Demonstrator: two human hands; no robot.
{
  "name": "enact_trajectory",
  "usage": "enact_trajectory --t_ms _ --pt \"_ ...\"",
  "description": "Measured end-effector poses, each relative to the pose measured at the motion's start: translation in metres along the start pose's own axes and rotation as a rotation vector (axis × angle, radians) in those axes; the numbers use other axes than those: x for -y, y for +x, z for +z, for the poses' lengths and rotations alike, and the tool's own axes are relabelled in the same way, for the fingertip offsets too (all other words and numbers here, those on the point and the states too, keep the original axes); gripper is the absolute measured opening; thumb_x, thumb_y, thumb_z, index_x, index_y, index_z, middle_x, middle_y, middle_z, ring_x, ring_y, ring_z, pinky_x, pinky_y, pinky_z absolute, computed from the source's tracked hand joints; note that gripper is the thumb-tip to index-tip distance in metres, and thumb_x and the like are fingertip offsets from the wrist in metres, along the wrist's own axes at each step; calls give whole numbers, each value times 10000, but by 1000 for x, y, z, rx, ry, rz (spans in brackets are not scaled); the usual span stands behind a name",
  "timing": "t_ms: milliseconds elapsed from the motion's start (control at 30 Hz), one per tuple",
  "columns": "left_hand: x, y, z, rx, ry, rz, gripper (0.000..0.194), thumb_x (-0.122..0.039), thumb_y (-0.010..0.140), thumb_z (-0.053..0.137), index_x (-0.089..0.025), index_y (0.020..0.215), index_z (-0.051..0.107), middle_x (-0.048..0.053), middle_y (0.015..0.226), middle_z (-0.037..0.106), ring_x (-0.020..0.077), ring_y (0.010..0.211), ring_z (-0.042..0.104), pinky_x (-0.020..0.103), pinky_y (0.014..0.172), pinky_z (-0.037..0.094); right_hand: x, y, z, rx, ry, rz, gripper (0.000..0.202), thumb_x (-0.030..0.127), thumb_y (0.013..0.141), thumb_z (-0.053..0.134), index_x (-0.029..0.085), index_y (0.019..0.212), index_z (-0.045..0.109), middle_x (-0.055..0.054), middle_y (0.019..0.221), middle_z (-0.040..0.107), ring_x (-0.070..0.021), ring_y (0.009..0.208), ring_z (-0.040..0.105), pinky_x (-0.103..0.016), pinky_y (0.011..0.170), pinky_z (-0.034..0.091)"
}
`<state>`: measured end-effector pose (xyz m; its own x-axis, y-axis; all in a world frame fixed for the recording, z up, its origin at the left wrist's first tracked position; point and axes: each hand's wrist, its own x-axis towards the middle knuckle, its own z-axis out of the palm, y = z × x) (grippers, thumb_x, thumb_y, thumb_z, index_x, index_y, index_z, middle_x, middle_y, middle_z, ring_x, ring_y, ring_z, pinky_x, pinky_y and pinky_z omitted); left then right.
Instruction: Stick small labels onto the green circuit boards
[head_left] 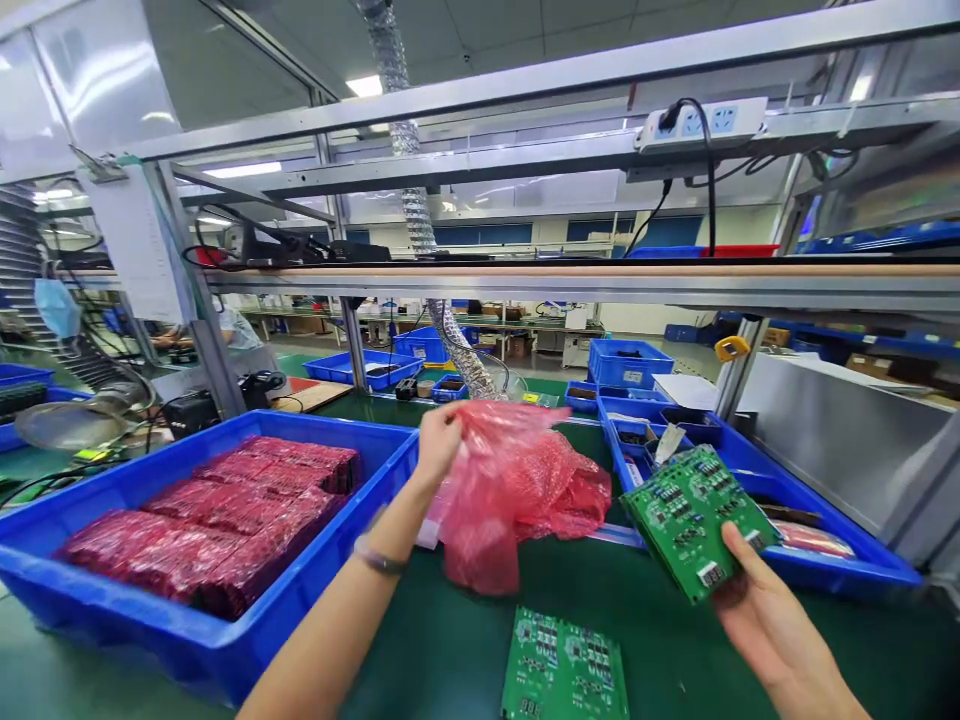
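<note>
My left hand (441, 440) is closed on the top edge of a pink bubble bag (484, 500), which hangs over the green mat. Behind it, more pink bubble wrap (570, 485) lies crumpled. My right hand (754, 600) grips green circuit boards (694, 520), apparently stacked, thumb on the top face and fingers underneath. Another green circuit board (564, 665) lies on the mat at the bottom centre, between my hands.
A large blue bin (300, 640) on the left holds several pink-wrapped packs (225, 510). A blue tray (885, 572) with small parts stands at the right. A shelf (525, 285) crosses above the bench. In the background, a person's arm (176, 338) shows at the left.
</note>
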<state>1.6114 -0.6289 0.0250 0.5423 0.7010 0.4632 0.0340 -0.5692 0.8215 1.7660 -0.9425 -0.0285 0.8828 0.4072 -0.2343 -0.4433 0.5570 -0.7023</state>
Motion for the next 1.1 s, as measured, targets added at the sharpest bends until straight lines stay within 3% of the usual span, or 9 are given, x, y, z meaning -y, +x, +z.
enact_trajectory --t_ms 100,267,367,467,567,633,733,833,1100 --pt "15 39 8 -152 124 60 340 -327 921 562 -178 1225 545 99 1331 526 273 1165 536 501 958 449 -3 -3 -14 -61 68 132 203 257 843 630 287 1036 683 39 937 770 -130 741 729 -214 611 619" --pt "51 37 33 46 282 34 321 -320 899 603 -171 1182 574 94 1257 575 268 1105 572 510 934 466 -42 -25 -34 17 102 339 109 317 828 669 248 899 714 1 908 775 -144 777 734 -230 701 616" --pt "52 22 36 104 318 18 323 -319 901 592 -170 1187 569 100 1313 534 290 1186 511 548 996 393 -73 -40 -46 159 22 468 201 400 816 681 236 925 721 -25 970 765 -191 916 718 -310 843 599" --pt "34 -19 42 173 284 28 374 -324 896 569 -136 1219 556 153 1334 514 326 1252 440 515 1042 338 -106 -51 -52 280 -34 563 259 470 792 687 251 927 722 -23 1019 752 -225 1014 684 -383 931 560" --pt "19 -93 53 394 155 -2 498 -444 856 586 -158 1261 540 98 1007 690 265 957 640 364 835 515 -133 -57 -49 227 -20 592 278 452 701 774 260 894 716 -11 976 763 -233 976 699 -375 879 581" --pt "14 -141 59 521 -149 -242 577 -483 853 570 -153 1314 463 96 1017 679 213 846 672 310 753 547 -144 -63 -43 117 -9 566 351 424 653 817 238 926 700 -24 955 768 -244 956 704 -375 850 585" --pt "12 -183 64 300 -609 -620 803 -403 717 758 -195 1366 333 107 1149 590 213 950 644 310 815 533 -151 -77 -30 -32 17 437 492 385 605 854 216 1021 655 -34 961 765 -247 948 703 -381 851 571" --pt "5 -194 67 182 -830 -802 834 -311 603 858 -177 1287 401 115 1107 617 234 970 641 324 824 534 -148 -91 -20 -9 48 357 568 364 599 861 212 1092 625 -37 988 757 -233 974 689 -379 887 546" --pt "8 -182 74 138 -947 -759 578 -311 561 856 -132 1048 600 88 921 723 215 797 686 323 751 550 -117 -99 -32 198 -198 78 585 458 672 799 250 1178 589 -52 1253 636 -252 1203 543 -406 1013 439"
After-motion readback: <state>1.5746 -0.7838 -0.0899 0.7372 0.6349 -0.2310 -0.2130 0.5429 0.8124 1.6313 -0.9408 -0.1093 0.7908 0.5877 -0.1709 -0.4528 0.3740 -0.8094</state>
